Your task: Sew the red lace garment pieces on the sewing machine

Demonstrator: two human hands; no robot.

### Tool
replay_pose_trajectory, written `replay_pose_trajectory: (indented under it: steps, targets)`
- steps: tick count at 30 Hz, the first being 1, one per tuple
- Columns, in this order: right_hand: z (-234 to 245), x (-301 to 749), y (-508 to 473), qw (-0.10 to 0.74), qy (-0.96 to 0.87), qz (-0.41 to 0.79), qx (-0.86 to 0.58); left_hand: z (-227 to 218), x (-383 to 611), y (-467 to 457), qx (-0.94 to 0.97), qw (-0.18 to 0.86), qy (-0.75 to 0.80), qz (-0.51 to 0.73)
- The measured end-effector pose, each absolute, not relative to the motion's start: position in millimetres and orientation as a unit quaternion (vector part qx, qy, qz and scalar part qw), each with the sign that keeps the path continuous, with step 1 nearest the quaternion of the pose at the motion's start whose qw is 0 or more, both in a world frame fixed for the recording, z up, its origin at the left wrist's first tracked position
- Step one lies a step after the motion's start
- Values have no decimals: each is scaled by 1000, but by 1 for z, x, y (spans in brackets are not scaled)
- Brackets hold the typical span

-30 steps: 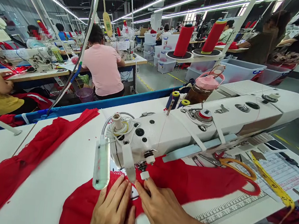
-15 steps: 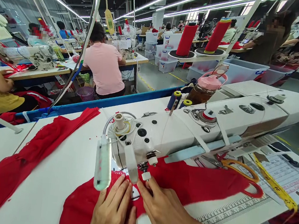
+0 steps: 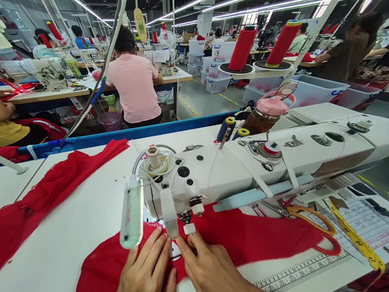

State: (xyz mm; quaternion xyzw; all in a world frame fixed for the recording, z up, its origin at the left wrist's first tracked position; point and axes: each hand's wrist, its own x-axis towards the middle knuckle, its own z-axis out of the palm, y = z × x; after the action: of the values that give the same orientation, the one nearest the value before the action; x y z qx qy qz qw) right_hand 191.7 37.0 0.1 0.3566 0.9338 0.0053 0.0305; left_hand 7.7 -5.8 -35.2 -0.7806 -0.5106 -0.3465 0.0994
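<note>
A white sewing machine [image 3: 255, 167] lies across the white table [image 3: 76, 226]. Red fabric [image 3: 250, 239] is spread under its needle head. My left hand [image 3: 146, 276] lies flat on the fabric, fingers stretched toward the presser foot [image 3: 185, 224]. My right hand [image 3: 211, 272] rests on the fabric just right of the foot, fingers extended and pressing the cloth near the needle. Neither hand grips anything.
A strip of red fabric [image 3: 33, 202] lies across the table's left. Scissors with orange handles [image 3: 308, 220], a yellow tape measure [image 3: 355, 239] and printed sheets lie at the right. Red thread cones [image 3: 242, 48] and a pink-lidded bottle [image 3: 268, 112] stand behind. People sew at benches beyond.
Almost nothing has moved; both hands stay on the red fabric at the presser foot, with only a slight shift of view.
</note>
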Motion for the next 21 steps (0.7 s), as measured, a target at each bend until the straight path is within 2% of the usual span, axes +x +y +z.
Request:
replay_pose_trajectory:
  steps: [3,13,21]
  targets:
    - [-1,191,38,45,935,10,351,-35,8,-6,-782,94,-511,-344]
    - [-9,193,35,17,934,21,355,-36,7,-6,-783,104,-513,-337]
    - [-7,183,35,1,936,48,350,-33,-9,-4,-841,150,-463,-234]
